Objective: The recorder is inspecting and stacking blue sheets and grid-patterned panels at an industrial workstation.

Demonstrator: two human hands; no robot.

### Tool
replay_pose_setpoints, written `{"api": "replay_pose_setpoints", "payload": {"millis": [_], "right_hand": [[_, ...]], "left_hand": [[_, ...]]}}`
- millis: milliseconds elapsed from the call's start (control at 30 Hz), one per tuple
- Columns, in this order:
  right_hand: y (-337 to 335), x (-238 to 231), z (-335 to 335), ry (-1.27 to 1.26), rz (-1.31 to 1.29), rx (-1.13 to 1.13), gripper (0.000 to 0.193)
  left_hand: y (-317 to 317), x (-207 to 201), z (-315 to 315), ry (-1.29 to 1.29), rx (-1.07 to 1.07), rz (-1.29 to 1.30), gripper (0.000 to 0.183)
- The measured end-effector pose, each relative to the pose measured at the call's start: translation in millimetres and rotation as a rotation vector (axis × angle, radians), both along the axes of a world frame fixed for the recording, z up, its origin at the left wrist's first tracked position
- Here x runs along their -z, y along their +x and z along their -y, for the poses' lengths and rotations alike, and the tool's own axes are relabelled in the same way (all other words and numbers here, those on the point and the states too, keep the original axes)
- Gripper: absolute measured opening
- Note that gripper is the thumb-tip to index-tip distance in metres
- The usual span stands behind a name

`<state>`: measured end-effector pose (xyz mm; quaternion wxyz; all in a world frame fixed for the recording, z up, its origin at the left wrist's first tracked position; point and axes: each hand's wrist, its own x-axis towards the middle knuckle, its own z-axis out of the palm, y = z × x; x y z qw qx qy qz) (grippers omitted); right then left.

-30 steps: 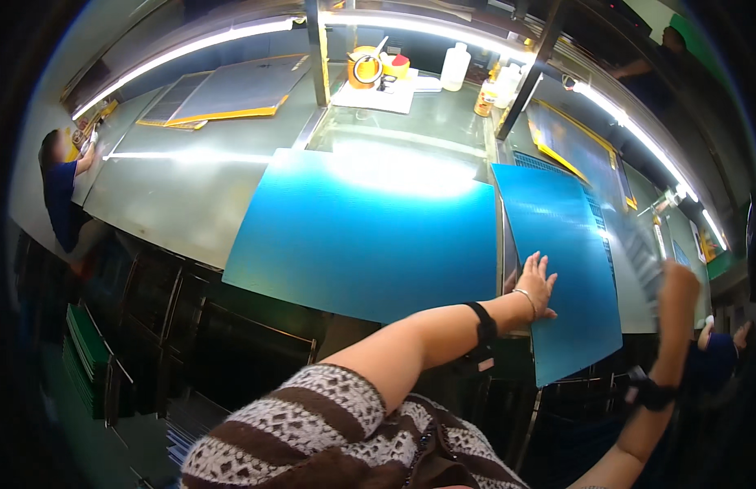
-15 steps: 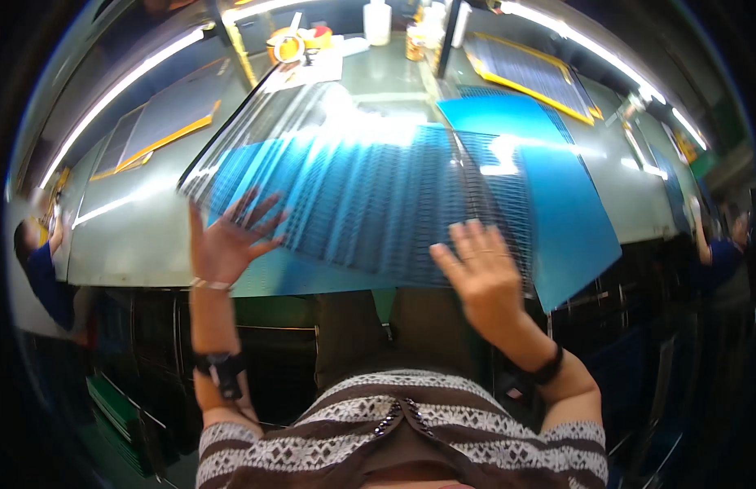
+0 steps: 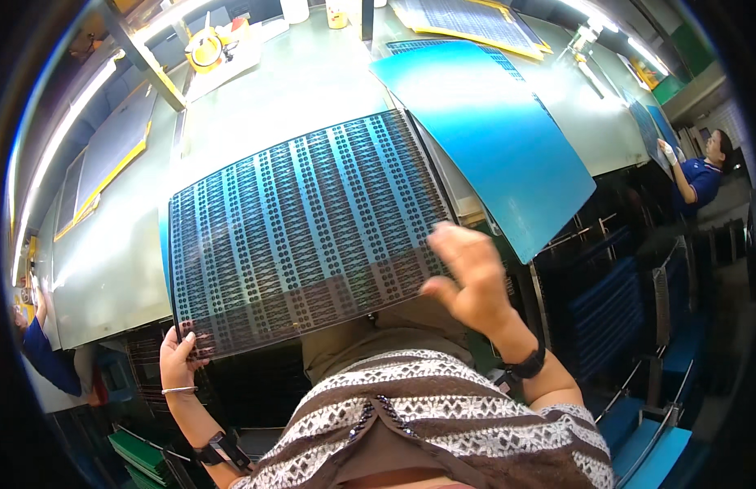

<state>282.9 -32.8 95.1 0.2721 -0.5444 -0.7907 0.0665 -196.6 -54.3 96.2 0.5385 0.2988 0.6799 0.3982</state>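
Observation:
A see-through film sheet (image 3: 305,232) with rows of dark printed pattern lies tilted at the near edge of the table, blue showing through it. Its lower part overhangs the edge toward my body. At the near left corner, my left hand (image 3: 179,363) pinches the sheet between thumb and fingers. My right hand (image 3: 476,281), slightly smeared by motion, is by the sheet's near right edge with thumb and fingers apart; whether it touches the sheet I cannot tell. To the right, a plain blue sheet (image 3: 508,147) rests over another patterned sheet and juts past the table edge.
Yellow tape rolls (image 3: 205,50) sit on paper at the back left. A yellow-edged frame (image 3: 476,24) stands at the back right, another (image 3: 117,151) far left. A black post (image 3: 367,18) rises behind. Co-workers are at either side, one (image 3: 704,171) at right. Racks hold sheets below.
The patterned sheet has come nearer and now overhangs the edge. My left hand has gone from spread to gripping its corner. My view has shifted; the right hand stays near the right edge.

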Motion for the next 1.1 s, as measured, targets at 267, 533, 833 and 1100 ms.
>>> {"api": "replay_pose_setpoints", "payload": {"millis": [267, 533, 833, 1100], "right_hand": [[35.6, 36.3, 7.2, -0.836, -0.689, 0.236, 0.014], [18.3, 27.5, -40.1, -0.602, -0.76, 0.308, 0.01], [8.0, 59.0, -39.7, -0.301, -0.598, 0.425, 0.015], [14.0, 60.3, -47.4, -0.409, -0.816, 0.443, 0.017]], "left_hand": [[-8.7, 24.8, -2.6, 0.037, -0.097, -0.173, 0.017], [-43.5, 52.7, -33.2, 0.272, -0.009, -0.395, 0.013], [-44.0, 56.7, -25.2, 0.199, -0.145, -0.364, 0.021], [-38.4, 60.1, -36.0, 0.229, -0.146, -0.312, 0.022]]}}
